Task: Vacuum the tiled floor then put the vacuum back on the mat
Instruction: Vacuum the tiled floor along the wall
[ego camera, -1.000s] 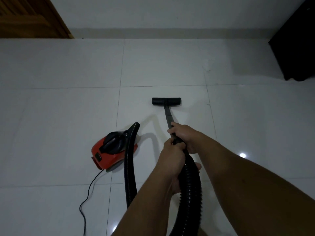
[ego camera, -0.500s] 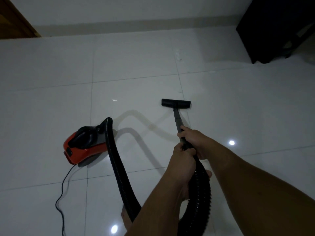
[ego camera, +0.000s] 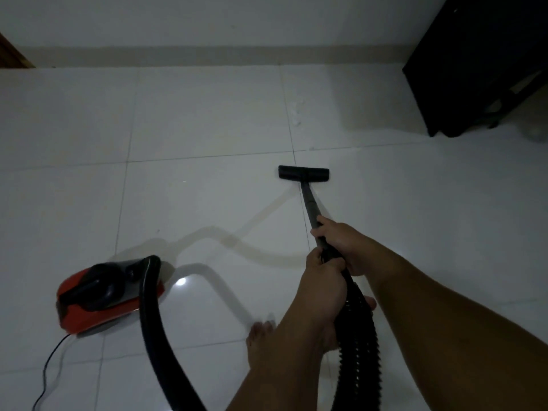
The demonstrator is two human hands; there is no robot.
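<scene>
Both hands grip the black wand (ego camera: 310,204) one behind the other, likely so the front hand steers and the rear hand pushes. The right hand (ego camera: 345,247) sits further forward, its fingers (ego camera: 321,228) curled round the tube. The left hand (ego camera: 321,269) holds just behind it, fingers wrapped where the wand meets the ribbed hose (ego camera: 355,336). Well ahead of the fingers, the flat floor nozzle (ego camera: 303,173) lies against the tiled floor (ego camera: 207,114), straddling a grout line. Far off to the left of the fingers sits the vacuum (ego camera: 100,295), a small red canister with a black top and handle, its hose arching up and back, its power cord (ego camera: 47,369) trailing behind. No mat shows, so vacuuming seems the step in hand.
</scene>
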